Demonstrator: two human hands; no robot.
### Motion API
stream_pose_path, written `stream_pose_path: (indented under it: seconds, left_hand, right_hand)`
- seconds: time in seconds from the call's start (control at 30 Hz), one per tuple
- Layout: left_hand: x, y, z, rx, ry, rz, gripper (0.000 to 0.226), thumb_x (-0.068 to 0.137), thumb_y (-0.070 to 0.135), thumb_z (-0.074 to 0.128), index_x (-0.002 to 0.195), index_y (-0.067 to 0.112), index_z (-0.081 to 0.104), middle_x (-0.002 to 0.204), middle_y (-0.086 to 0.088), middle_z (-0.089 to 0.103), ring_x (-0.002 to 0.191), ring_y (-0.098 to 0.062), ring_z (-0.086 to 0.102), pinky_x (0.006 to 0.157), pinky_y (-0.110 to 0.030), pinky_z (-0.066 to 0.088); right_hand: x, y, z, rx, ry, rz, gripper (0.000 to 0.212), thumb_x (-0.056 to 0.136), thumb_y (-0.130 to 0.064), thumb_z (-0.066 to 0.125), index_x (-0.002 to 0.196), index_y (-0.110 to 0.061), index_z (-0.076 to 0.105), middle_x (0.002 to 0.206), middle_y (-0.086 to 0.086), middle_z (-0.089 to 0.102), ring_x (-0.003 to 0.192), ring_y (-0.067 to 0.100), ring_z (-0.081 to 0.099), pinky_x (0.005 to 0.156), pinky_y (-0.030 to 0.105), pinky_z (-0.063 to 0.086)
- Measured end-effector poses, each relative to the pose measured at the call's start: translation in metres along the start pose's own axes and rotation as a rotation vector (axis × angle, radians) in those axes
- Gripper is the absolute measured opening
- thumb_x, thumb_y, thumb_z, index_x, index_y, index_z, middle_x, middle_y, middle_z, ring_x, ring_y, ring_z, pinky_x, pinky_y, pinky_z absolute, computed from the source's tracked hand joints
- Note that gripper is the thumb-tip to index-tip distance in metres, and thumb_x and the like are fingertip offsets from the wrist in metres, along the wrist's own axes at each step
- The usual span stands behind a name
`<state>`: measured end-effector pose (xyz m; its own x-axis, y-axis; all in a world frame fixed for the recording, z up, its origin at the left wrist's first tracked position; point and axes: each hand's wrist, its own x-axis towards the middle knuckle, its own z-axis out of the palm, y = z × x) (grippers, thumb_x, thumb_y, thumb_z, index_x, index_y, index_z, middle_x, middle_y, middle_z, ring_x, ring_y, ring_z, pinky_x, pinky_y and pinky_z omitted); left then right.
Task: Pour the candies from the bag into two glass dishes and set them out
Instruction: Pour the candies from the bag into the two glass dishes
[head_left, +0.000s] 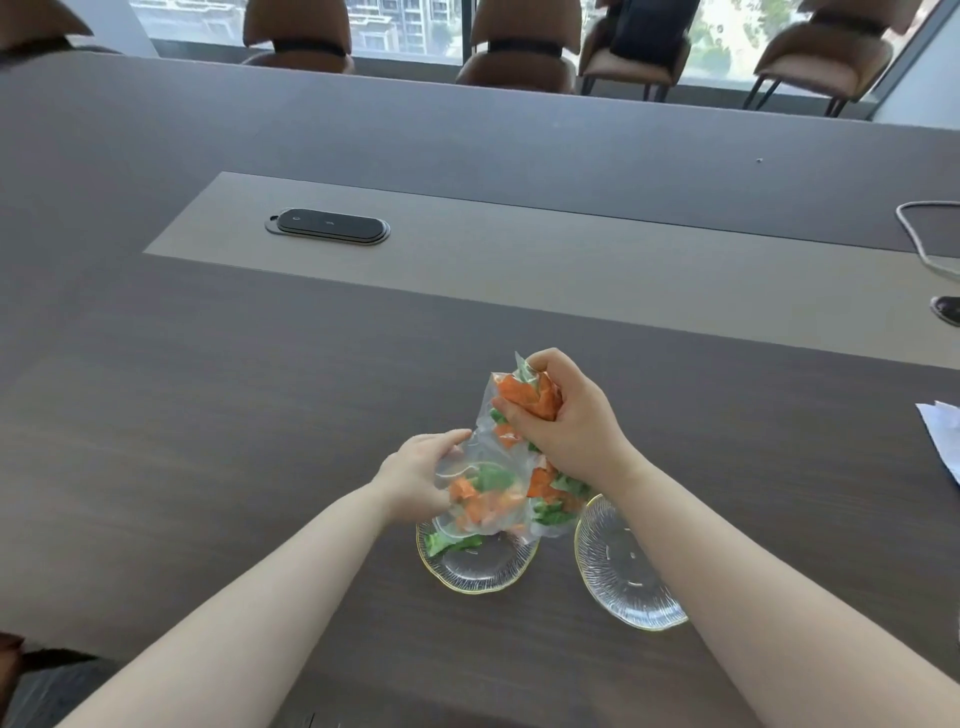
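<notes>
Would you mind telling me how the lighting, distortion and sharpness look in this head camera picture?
Head view: daylight from the windows washes out the scenery outside; the wide-angle lens bows the table edges; the clear bag and the ribbed glass dishes catch small glints; hands and candies look slightly soft.

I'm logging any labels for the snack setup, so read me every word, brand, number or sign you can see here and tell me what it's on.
No readable text anywhere in this view.
Candy bag: clear plastic, no print visible; the wrappers inside show only orange and green.
Two glass dishes: ribbed pattern only.
Black panel set in the table: two faint marks, too small to read.
</notes>
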<state>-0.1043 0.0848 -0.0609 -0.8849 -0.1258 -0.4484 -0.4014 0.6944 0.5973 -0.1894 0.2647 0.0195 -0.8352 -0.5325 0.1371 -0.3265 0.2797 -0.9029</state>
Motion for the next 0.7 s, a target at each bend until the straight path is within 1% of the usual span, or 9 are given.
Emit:
stream_pose_path:
  seconds: [0.07, 0.1, 0.17, 0.27, 0.33, 0.4, 0.5, 0.63, 0.7]
  left_hand:
    - [-0.001, -0.001, 0.004, 0.010, 0.014, -0.018, 0.067, 0.072, 0.029, 0.060, 0.132, 0.042, 0.033, 0.112, 0.009, 0.058, 0.103, -0.014, 0.052, 0.095, -0.035, 0.044]
    - [-0.002, 0.001, 0.005, -0.001, 0.028, -0.013, 0.065, 0.073, 0.028, 0.061, 0.132, 0.039, 0.035, 0.106, 0.008, 0.058, 0.090, -0.012, 0.052, 0.087, -0.031, 0.045]
    - [-0.004, 0.004, 0.007, 0.000, 0.072, 0.017, 0.058, 0.078, 0.019, 0.059, 0.132, 0.026, 0.042, 0.089, 0.011, 0.058, 0.079, -0.012, 0.045, 0.077, -0.022, 0.037]
    - [-0.008, 0.008, 0.003, -0.007, 0.153, 0.040, 0.048, 0.079, 0.009, 0.056, 0.126, 0.016, 0.051, 0.071, 0.021, 0.050, 0.083, -0.013, 0.046, 0.072, -0.018, 0.032]
    - [-0.012, 0.010, -0.001, -0.014, 0.135, 0.029, 0.044, 0.076, 0.007, 0.055, 0.120, 0.014, 0.055, 0.068, 0.019, 0.051, 0.079, -0.012, 0.048, 0.072, -0.020, 0.034]
    - [-0.016, 0.008, -0.005, -0.022, 0.107, 0.016, 0.047, 0.072, 0.004, 0.051, 0.117, 0.016, 0.058, 0.066, 0.016, 0.054, 0.072, -0.005, 0.050, 0.069, -0.018, 0.037]
    - [-0.021, 0.006, -0.009, -0.027, 0.084, 0.001, 0.053, 0.069, 0.002, 0.049, 0.119, 0.019, 0.056, 0.066, 0.013, 0.056, 0.072, -0.002, 0.052, 0.075, -0.020, 0.041]
    - [-0.026, 0.010, -0.015, -0.049, 0.115, 0.005, 0.061, 0.060, 0.017, 0.046, 0.119, 0.021, 0.057, 0.066, 0.014, 0.053, 0.081, -0.013, 0.052, 0.084, -0.027, 0.045]
    - [-0.028, 0.012, -0.017, -0.046, 0.149, 0.014, 0.064, 0.056, 0.019, 0.042, 0.118, 0.023, 0.058, 0.066, 0.015, 0.053, 0.084, -0.014, 0.050, 0.084, -0.028, 0.044]
  right_hand:
    - [-0.001, -0.004, -0.002, 0.004, 0.007, -0.014, 0.035, 0.078, -0.021, 0.073, 0.076, -0.037, 0.042, 0.056, -0.025, 0.050, 0.052, 0.002, 0.044, 0.055, 0.008, 0.038]
    - [-0.001, -0.005, -0.003, 0.011, 0.011, -0.016, 0.035, 0.078, -0.022, 0.073, 0.076, -0.037, 0.042, 0.055, -0.025, 0.049, 0.052, 0.002, 0.044, 0.055, 0.008, 0.038]
    - [-0.002, -0.007, -0.005, 0.027, 0.021, -0.019, 0.034, 0.077, -0.022, 0.073, 0.076, -0.037, 0.043, 0.053, -0.022, 0.047, 0.052, 0.003, 0.043, 0.056, 0.008, 0.039]
    - [-0.003, -0.010, -0.009, 0.027, 0.038, -0.031, 0.035, 0.077, -0.022, 0.074, 0.076, -0.039, 0.043, 0.056, -0.023, 0.049, 0.054, 0.002, 0.043, 0.056, 0.008, 0.039]
    - [-0.003, -0.011, -0.012, 0.036, 0.052, -0.035, 0.035, 0.077, -0.022, 0.074, 0.077, -0.037, 0.043, 0.057, -0.018, 0.048, 0.055, 0.002, 0.044, 0.057, 0.008, 0.039]
    - [-0.003, -0.013, -0.015, 0.037, 0.066, -0.042, 0.033, 0.077, -0.022, 0.074, 0.079, -0.034, 0.044, 0.059, -0.014, 0.045, 0.055, 0.002, 0.044, 0.057, 0.009, 0.040]
    - [-0.005, -0.015, -0.016, 0.033, 0.075, -0.049, 0.029, 0.077, -0.022, 0.074, 0.084, -0.025, 0.046, 0.062, -0.013, 0.046, 0.057, 0.002, 0.045, 0.057, 0.010, 0.041]
    - [-0.007, -0.017, -0.021, 0.040, 0.111, -0.055, 0.028, 0.077, -0.022, 0.074, 0.085, -0.023, 0.047, 0.065, -0.011, 0.048, 0.059, 0.004, 0.045, 0.058, 0.010, 0.042]
    - [-0.007, -0.018, -0.025, 0.036, 0.141, -0.065, 0.030, 0.077, -0.022, 0.074, 0.081, -0.029, 0.045, 0.066, -0.012, 0.048, 0.059, 0.001, 0.046, 0.058, 0.007, 0.041]
